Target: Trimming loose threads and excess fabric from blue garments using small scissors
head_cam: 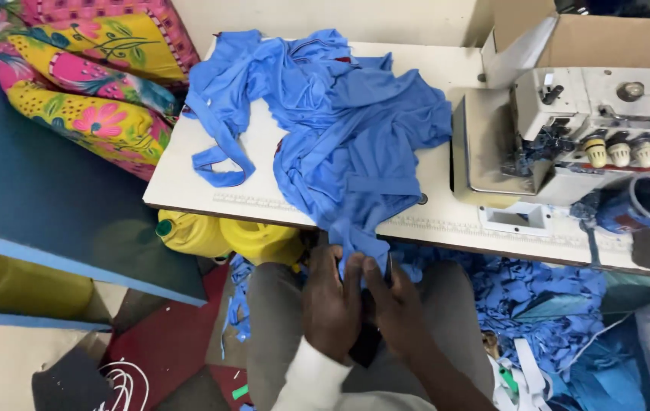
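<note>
Over the lap, the left hand (332, 301) and right hand (395, 304) sit close together, both pinching the hanging edge of the blue fabric (340, 122), which looks light, limp and easily bunched, best gripped along that hem, its bulk heaped on the counter (188, 183) beside the sewing machine (584, 129).

Bright, even overhead light; soft shadows below the table (188, 199); slight blur.
</note>
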